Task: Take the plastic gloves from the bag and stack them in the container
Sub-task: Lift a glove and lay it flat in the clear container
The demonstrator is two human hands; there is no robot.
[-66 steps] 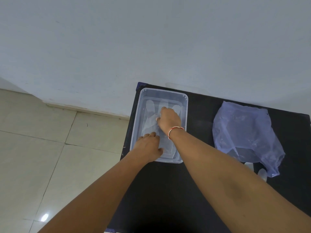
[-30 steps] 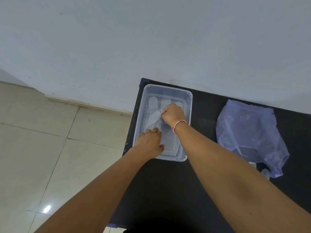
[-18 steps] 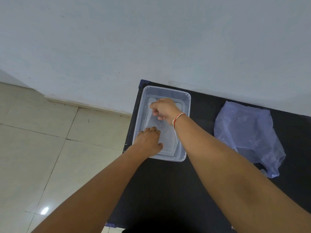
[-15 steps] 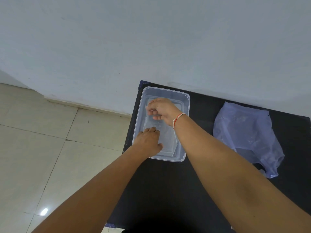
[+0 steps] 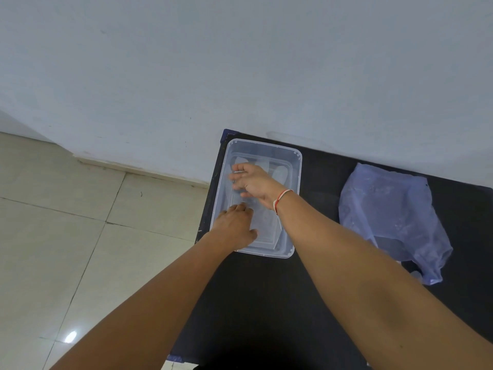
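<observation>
Flattening a glove into the container [image 5: 298, 166] — both hands inside it.
My left hand [image 5: 234, 227] presses flat, fingers spread, pinning the plastic gloves [image 5: 266, 222]; right hand [image 5: 253, 181] half-curled, grip unclear — I should smooth outward. Bag [image 5: 392, 217] lies well right on the counter [image 5: 266, 303].

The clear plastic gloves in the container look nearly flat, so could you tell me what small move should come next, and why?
Probably press the right hand down flat to smooth the clear plastic gloves. It hovers with spread fingers over the far end of the clear rectangular plastic container, while the left hand pins the near end.
</observation>
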